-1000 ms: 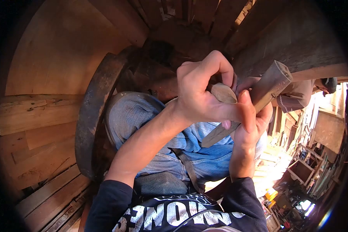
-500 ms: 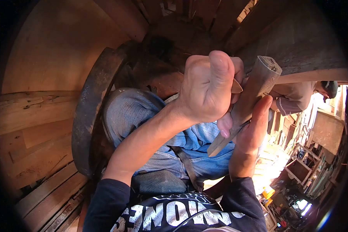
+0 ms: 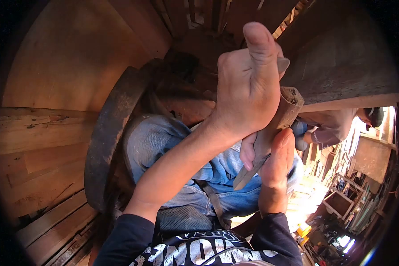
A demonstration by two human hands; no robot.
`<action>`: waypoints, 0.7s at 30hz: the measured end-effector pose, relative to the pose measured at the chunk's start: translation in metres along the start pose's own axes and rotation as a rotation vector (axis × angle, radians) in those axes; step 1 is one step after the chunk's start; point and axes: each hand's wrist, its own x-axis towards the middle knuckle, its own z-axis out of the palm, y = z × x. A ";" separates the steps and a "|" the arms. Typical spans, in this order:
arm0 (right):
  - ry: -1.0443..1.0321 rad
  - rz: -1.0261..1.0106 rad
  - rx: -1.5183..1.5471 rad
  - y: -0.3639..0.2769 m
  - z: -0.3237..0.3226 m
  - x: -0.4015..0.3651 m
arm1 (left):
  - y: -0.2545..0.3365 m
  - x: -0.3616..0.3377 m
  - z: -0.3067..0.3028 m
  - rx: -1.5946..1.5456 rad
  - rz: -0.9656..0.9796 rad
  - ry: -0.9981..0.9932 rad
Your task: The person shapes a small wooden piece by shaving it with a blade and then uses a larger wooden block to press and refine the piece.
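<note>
My left hand (image 3: 252, 84) is closed in a fist with the thumb stretched out upward. From its far side pokes the rounded, greyish tip of a thin object (image 3: 283, 65); the rest of it is hidden in the fist. My right hand (image 3: 277, 159) is wrapped round a piece of wood (image 3: 288, 106). This wood has a faceted, rough upper end and tapers to a point at its lower end, above my lap. Fingertips show at the wood's left side, and my left fist overlaps its upper part.
Jeans-clad legs (image 3: 150, 142) are beneath my hands. A thick curved dark rim (image 3: 111, 137) stands at the left, before wooden boards (image 3: 44, 133). On the right another person (image 3: 332, 126) bends near a wooden beam (image 3: 354, 99). Wooden frames (image 3: 341, 195) and clutter lie beyond.
My left fist has moved upward along and past the wood's upper end, carrying the thin object. My right hand and the wood have shifted slightly down and left.
</note>
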 end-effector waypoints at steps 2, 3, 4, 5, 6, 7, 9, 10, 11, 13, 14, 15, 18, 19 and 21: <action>0.022 0.012 0.017 0.000 0.002 -0.001 | -0.002 -0.001 0.000 -0.026 -0.043 -0.016; 0.049 0.033 0.040 0.000 0.003 -0.001 | -0.002 -0.002 0.001 -0.029 -0.061 -0.015; 0.046 0.030 0.037 -0.001 0.002 -0.002 | -0.002 -0.002 0.002 -0.033 -0.078 -0.014; 0.048 0.038 0.040 -0.001 0.001 -0.003 | -0.003 -0.003 0.002 -0.033 -0.077 -0.012; 0.050 0.046 0.043 -0.001 0.000 -0.003 | -0.004 -0.003 0.003 -0.033 -0.085 -0.012; 0.051 0.046 0.042 -0.001 0.000 -0.003 | -0.004 -0.003 0.003 -0.032 -0.095 -0.014; 0.064 0.084 0.057 -0.003 0.001 -0.003 | -0.006 -0.003 0.003 -0.026 -0.094 -0.014; 0.066 0.085 0.056 -0.004 0.000 -0.003 | -0.006 -0.003 0.004 -0.017 -0.092 -0.013; 0.069 0.099 0.053 -0.005 -0.001 -0.002 | -0.007 -0.003 0.004 -0.018 -0.094 -0.015; 0.073 0.117 0.049 -0.007 -0.002 -0.001 | -0.009 -0.004 0.006 -0.018 -0.092 -0.027; 0.097 0.125 0.035 -0.010 -0.002 0.001 | -0.010 -0.004 0.006 -0.019 -0.094 -0.027; 0.122 0.133 0.021 -0.013 -0.002 0.002 | -0.009 -0.003 0.005 -0.007 -0.096 -0.046; 0.113 0.089 -0.045 -0.025 -0.014 0.005 | -0.008 -0.002 0.002 -0.008 -0.103 -0.088; 0.118 0.089 -0.049 -0.031 -0.013 0.008 | -0.008 -0.002 0.002 -0.019 -0.106 -0.110; 0.359 0.149 -0.179 -0.051 -0.002 0.015 | -0.008 -0.005 0.010 -0.087 -0.114 -0.108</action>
